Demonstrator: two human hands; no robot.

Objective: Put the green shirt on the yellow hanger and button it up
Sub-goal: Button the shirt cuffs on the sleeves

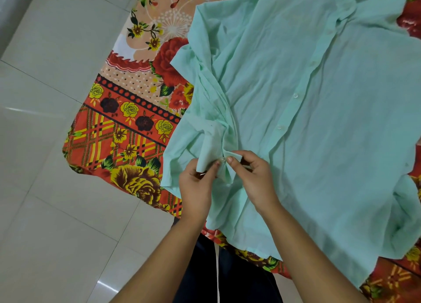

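Pinching green shirt [341,120], left hand [196,182] and right hand [255,175]; collar [348,13] far-right, hem [250,241] near.

Glossy pale floor tiles [52,111] reflect light beside a bed under a red-and-yellow floral sheet [127,129].

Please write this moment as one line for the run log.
green shirt: spread on floral sheet | left hand: pinches shirt fabric | right hand: pinches shirt fabric | yellow hanger: not in view
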